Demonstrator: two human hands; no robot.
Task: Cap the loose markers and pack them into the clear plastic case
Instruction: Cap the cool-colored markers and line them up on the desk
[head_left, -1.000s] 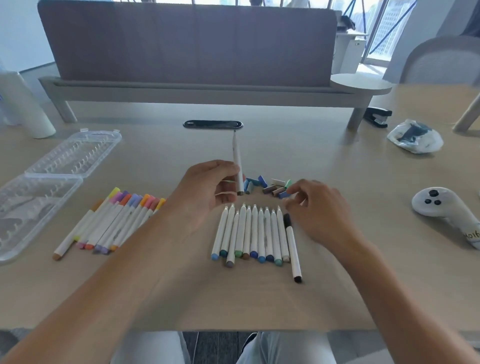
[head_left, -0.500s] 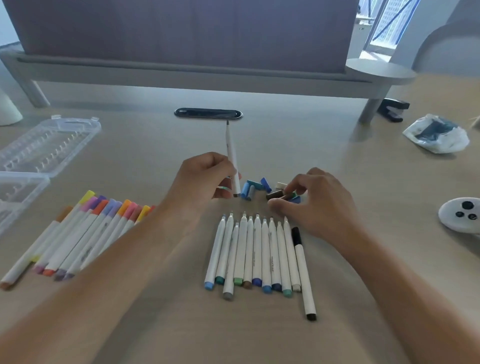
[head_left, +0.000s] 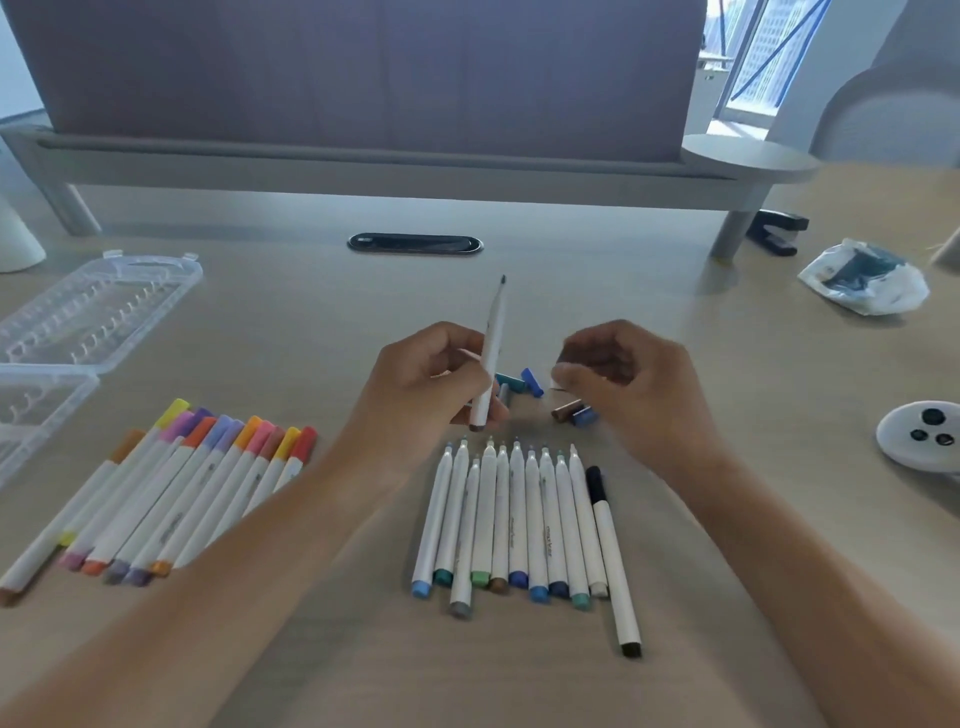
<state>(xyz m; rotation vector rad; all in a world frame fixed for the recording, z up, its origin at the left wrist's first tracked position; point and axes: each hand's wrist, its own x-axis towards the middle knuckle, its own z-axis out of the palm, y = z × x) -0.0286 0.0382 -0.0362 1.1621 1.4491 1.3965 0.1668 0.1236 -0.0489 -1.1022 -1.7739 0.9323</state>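
Two halves of the open clear case (head_left: 98, 306) are seen far left on the table (head_left: 727, 364), w/ capped markers (head_left: 171, 493) fanned just beside it, nearer the person. At centre, an uncapped marker (head_left: 491, 353) is gripped near-upright, tip up, by the left hand (head_left: 426, 384), fingers curled round its lower barrel, above a row of uncapped markers (head_left: 514, 519) w/ one black-capped marker at its right end. Loose caps (head_left: 530, 384) are scattered btwn the hands, and the right hand (head_left: 628, 389) is raised w/ fingers curled; whether a cap is pinched cannot be told (blur).
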